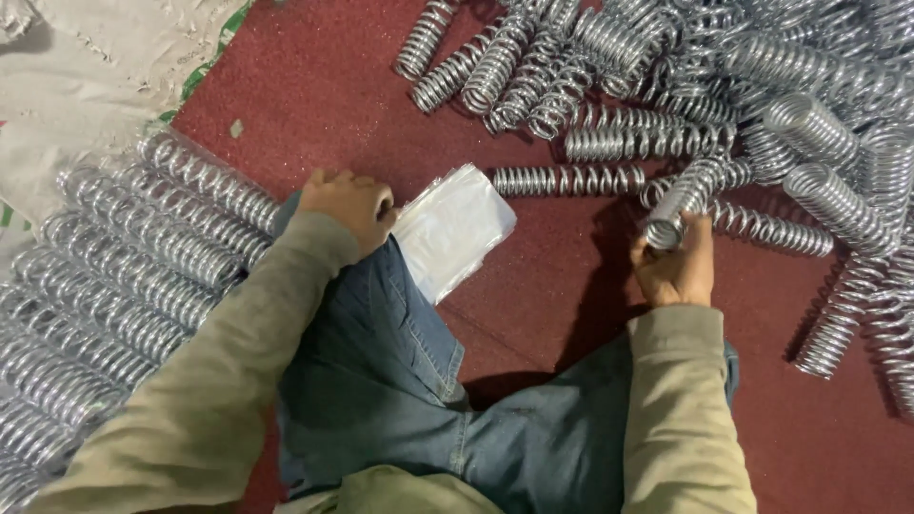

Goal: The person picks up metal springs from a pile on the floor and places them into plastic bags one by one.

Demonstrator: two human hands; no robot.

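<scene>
My right hand (674, 266) grips the near end of a shiny metal coil spring (687, 193), lifted at the edge of a big loose pile of springs (724, 86). My left hand (350, 205) rests on my left knee, fingers closed on the edge of a stack of clear plastic bags (452, 228) that lies on the red floor beside my jeans. A single spring (568, 180) lies flat just beyond the bags.
Rows of springs wrapped in clear plastic (124, 266) are stacked at my left. A white sack cloth (86, 67) covers the far-left corner. My legs in blue jeans (400, 381) are crossed on the red mat (314, 86).
</scene>
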